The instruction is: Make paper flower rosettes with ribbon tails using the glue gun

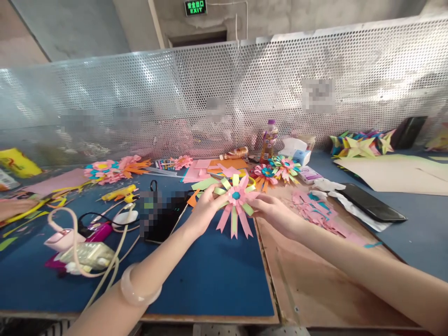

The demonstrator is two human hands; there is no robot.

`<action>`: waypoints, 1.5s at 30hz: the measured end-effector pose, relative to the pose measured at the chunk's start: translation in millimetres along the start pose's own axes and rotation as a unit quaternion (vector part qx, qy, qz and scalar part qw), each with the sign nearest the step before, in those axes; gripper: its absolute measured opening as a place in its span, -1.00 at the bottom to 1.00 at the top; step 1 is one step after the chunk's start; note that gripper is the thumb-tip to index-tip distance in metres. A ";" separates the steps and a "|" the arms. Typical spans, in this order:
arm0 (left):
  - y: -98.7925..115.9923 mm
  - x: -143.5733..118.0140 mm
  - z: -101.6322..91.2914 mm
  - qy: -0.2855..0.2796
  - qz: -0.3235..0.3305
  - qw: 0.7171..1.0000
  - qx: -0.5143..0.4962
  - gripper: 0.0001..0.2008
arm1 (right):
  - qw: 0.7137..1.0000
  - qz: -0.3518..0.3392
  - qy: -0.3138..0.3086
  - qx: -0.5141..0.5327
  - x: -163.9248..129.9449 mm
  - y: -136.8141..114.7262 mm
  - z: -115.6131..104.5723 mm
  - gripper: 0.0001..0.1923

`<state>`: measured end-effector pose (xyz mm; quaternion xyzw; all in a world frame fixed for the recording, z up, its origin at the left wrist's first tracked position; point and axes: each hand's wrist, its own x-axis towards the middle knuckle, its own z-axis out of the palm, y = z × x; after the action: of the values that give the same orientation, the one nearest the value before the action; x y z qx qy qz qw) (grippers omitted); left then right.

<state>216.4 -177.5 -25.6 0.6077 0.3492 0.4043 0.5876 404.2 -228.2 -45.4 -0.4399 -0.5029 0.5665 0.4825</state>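
A paper flower (pixel 237 196) with pink and pale green strips and a blue centre is held up over the blue tabletop. Its lower strips hang down with notched ends. My left hand (pixel 209 205) pinches it from the left, thumb near the centre. From the right, my right hand (pixel 268 210) grips the strips, its fingertips partly hidden behind them. Just behind the flower, the yellow handle of what look like scissors (pixel 251 183) shows. A dark phone (pixel 168 219) lies to the left of my left hand.
Finished paper flowers (pixel 105 170) lie at the back left and more (pixel 285 168) at the back right, near a drink bottle (pixel 269 140). A glue gun (pixel 119 192) and tangled cables sit left. Pink scraps (pixel 315 210) and a black phone (pixel 373 203) lie right. Another person's hand (pixel 16 209) is far left.
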 end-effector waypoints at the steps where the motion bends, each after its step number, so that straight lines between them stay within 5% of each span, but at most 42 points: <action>1: 0.7 0.0 -0.2 0.006 0.006 1.000 0.002 -0.67 | 1.000 0.013 0.004 0.009 2.2 -2.8 4.0 -0.72; 8: -0.4 1.7 -3.0 0.024 0.058 0.998 -0.017 -0.58 | 0.999 0.025 0.026 0.023 23.3 -4.3 17.0 -0.74; 18: 1.5 2.8 -8.6 0.066 0.018 0.997 0.022 -0.49 | 0.998 -0.049 -0.009 -0.041 30.2 -14.8 15.2 -0.75; 29: 13.0 -4.5 -4.6 0.041 0.025 0.999 0.018 -0.52 | 0.998 -0.056 -0.025 -0.035 23.1 -16.2 18.8 -0.70; 45: 29.9 -27.2 -8.0 -0.020 0.086 0.993 -0.080 -0.52 | 0.997 -0.045 -0.054 -0.027 -16.7 -61.7 32.8 -0.80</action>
<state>196.0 -200.5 1.9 0.5946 0.2505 0.4678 0.6041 380.8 -247.7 19.7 -0.3988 -0.5627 0.5534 0.4670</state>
